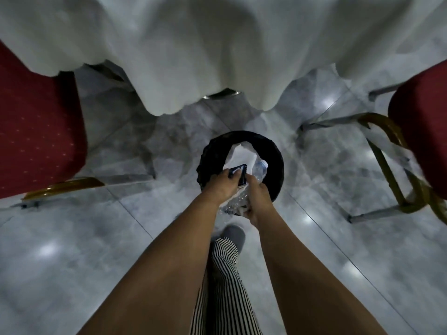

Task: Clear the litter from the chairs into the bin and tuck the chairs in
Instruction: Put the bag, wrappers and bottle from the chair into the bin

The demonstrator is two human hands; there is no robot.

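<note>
Red upholstery marks the left chair (pixel 36 131), standing clear of the white-draped worktop (pixel 217 44) and, by the look of it, not yet tucked in. At centre, the disposal step is in hand: the left hand (pixel 223 187) curls round a small dark flat object (pixel 238 174), while the right hand (pixel 257 201) grips a crumpled clear plastic bottle (pixel 260 169), both held over the black bin (pixel 273 163), where white paper (pixel 240 152) already lies. Next, I judge, both hands must release so the litter drops inside. Further right, the second red chair (pixel 420 131) also stands out from the cloth.
</note>
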